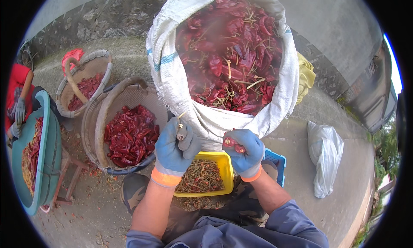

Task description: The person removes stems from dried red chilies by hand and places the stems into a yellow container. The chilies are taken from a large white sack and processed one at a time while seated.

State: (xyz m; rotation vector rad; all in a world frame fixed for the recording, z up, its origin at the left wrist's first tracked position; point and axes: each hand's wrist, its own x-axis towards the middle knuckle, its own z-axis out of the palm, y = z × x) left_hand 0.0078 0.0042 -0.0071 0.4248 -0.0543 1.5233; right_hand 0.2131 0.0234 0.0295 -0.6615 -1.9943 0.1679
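Note:
My left hand (176,146), in a blue and grey work glove with an orange cuff, is closed with a pale chili stem (181,115) sticking out at its fingertips. In a matching glove, my right hand (246,151) grips a few dried red chilies (229,142), their cut-looking ends towards me. Both hands are raised in front of a large white woven sack (171,59) with its rim rolled down. Dried red chilies with stems (238,57) fill the sack. Below and between my hands sits a yellow plastic tub (229,173) holding loose stems (201,177).
To the left stand two wicker baskets (100,132) (108,59) of red chilies. Beyond is a person (21,96) in gloves at a teal basin (48,144) on a wooden stool (66,173). A blue plastic crate (280,164) and a white bag (324,159) lie right.

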